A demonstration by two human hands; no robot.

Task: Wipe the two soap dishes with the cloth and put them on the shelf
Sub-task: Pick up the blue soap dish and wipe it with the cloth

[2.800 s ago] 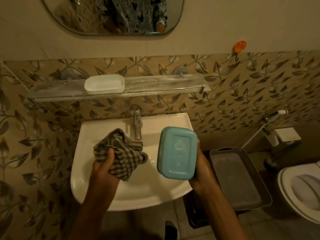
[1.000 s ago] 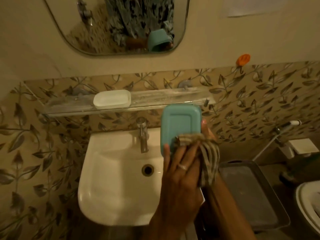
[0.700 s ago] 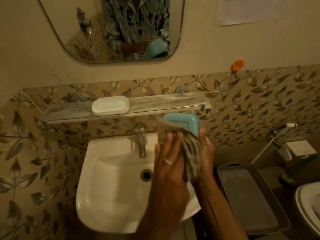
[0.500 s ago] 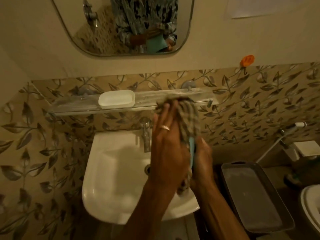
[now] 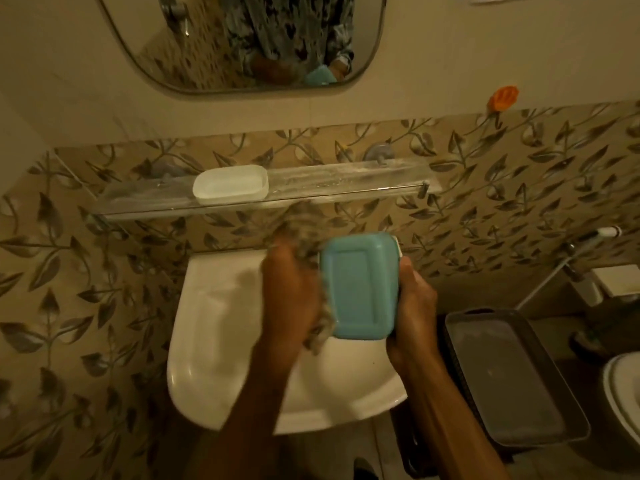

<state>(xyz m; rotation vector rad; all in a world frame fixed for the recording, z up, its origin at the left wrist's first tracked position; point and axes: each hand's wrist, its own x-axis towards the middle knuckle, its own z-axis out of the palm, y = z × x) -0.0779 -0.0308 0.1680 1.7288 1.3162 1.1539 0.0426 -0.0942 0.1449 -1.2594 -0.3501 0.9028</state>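
A blue soap dish (image 5: 360,287) is held upright over the sink, its flat underside facing me, with my right hand (image 5: 414,306) gripping its right edge. My left hand (image 5: 289,292) is closed on the checked cloth (image 5: 303,230), which is blurred and bunched against the dish's left side; cloth shows above and below my fist. A white soap dish (image 5: 230,184) lies on the glass shelf (image 5: 346,187), left of its middle.
The white sink (image 5: 214,327) is below my hands, its tap hidden behind them. A mirror (image 5: 242,43) hangs above the shelf. A dark tray (image 5: 512,382) stands at the right, a toilet (image 5: 623,393) at the far right edge, an orange hook (image 5: 505,97) on the wall.
The cloth has slid off the face of the blue dish to its left side. The dish's underside now shows again and both hands sit lower, over the sink.
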